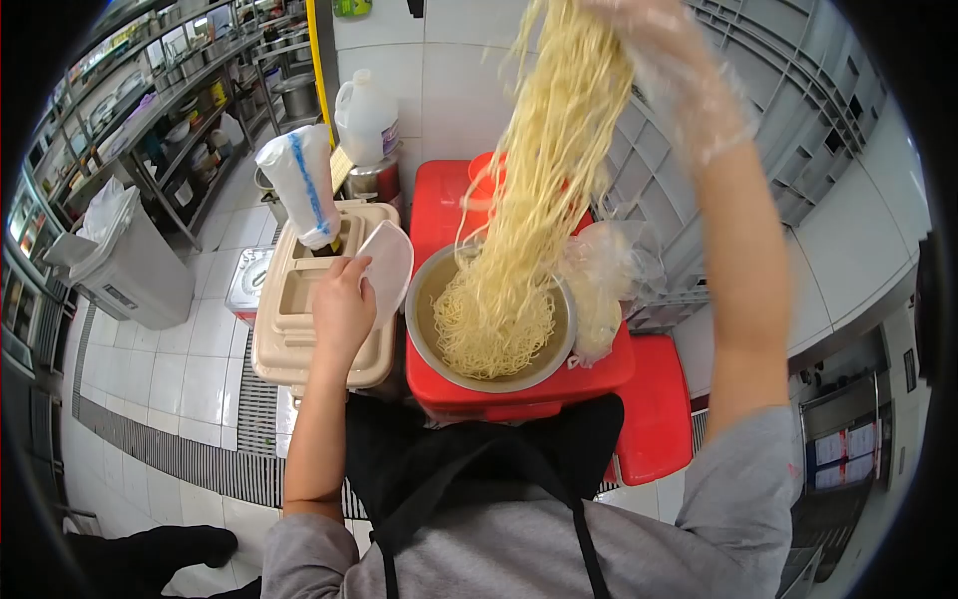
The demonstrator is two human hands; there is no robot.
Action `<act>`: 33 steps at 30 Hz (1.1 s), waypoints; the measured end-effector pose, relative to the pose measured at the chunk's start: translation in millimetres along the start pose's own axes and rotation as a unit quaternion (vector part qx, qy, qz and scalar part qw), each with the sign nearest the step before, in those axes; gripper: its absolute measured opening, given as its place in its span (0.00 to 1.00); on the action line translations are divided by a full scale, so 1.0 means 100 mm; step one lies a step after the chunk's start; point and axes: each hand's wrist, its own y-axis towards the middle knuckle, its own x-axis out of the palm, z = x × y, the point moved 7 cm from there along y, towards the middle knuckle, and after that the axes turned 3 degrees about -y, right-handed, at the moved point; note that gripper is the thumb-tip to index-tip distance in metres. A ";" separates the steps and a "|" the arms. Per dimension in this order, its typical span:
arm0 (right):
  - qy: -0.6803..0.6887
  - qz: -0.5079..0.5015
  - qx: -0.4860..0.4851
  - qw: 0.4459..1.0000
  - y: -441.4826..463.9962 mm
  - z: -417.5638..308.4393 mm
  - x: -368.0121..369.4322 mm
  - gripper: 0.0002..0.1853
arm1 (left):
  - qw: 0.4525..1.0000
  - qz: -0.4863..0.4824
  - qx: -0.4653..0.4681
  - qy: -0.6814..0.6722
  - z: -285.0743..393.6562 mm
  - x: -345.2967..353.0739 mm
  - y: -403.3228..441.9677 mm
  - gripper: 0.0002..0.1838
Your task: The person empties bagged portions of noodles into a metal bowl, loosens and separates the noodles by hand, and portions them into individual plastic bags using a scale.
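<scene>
Grey shirt (639, 549) nearest cam. Gloved R hand (651, 28) up top grips noodles (567, 120); strands hang approx. vert. below it into metal bowl (418, 321). L hand (342, 309), nearer bowl, grips white plastic pc (392, 268).

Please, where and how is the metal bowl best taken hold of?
Take the metal bowl by its near rim, probably from the near side: it is round, shows no handle, and that rim is uncovered. Noodles hang across its far rim; a plastic bag sits at its right.
</scene>
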 end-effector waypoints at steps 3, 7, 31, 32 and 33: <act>0.129 0.008 0.073 0.989 -0.50 0.45 0.23 0.26 | 0.999 -0.015 -0.041 -0.015 -0.04 0.08 -0.03 0.18; 0.222 -0.031 0.206 0.953 -1.36 1.72 0.62 0.23 | 0.998 -0.045 -0.040 0.008 -0.01 0.18 -0.01 0.24; 0.099 -0.007 0.405 0.909 -2.67 2.87 0.76 0.23 | 0.929 -0.262 0.231 0.122 0.93 1.65 0.15 0.35; 0.102 -0.008 0.411 0.906 -2.63 2.86 0.77 0.23 | 0.922 -0.268 0.252 0.124 1.03 1.66 0.11 0.35; 0.120 0.008 0.417 0.901 -2.58 2.83 0.78 0.23 | 0.914 -0.272 0.272 0.127 1.10 1.64 0.07 0.36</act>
